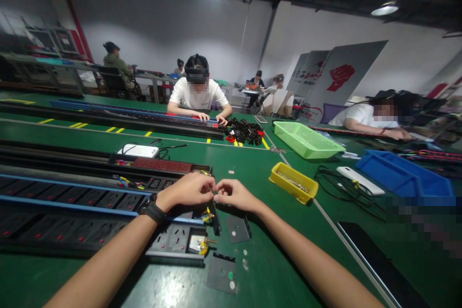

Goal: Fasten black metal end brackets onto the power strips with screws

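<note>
My left hand (189,189), with a black watch on its wrist, and my right hand (234,194) meet fingertip to fingertip above the right end of a long black power strip (90,199). Both hands are pinched on something small that I cannot make out. Yellow and green wires (207,214) stick out of the strip's open end just below my fingers. A second strip end (180,240) with sockets and wires lies nearer to me. Two loose dark end plates (237,229) (222,273) rest on the green table (260,269).
A small yellow tray (293,182), a green basket (305,139) and a blue bin (402,173) sit to the right, with a white device and black cable (359,182). More long strips lie at the left. A person opposite works beside a pile of black parts (243,131).
</note>
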`<state>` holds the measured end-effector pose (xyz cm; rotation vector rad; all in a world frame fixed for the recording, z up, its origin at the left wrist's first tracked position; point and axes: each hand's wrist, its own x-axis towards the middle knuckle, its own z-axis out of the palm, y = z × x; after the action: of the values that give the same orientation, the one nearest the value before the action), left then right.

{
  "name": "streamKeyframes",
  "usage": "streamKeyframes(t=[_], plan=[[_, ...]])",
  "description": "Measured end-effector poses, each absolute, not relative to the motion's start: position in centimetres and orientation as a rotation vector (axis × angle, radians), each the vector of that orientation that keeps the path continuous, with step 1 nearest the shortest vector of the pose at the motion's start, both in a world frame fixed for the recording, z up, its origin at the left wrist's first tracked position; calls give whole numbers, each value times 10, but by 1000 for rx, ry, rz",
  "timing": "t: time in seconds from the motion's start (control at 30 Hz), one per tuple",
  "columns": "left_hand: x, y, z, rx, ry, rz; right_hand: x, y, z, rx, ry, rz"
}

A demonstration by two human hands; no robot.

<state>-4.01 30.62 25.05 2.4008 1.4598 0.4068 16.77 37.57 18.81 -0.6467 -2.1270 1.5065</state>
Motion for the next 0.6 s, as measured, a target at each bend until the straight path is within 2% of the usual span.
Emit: streamKeyframes(t=[0.27, 0.6], plan=[[-39, 307, 256, 2305, 1446, 409, 158, 377, 177, -670, -1954, 1649], [-43, 309, 256, 2299, 1438, 435, 162, 371, 174, -692, -2034, 1519]])
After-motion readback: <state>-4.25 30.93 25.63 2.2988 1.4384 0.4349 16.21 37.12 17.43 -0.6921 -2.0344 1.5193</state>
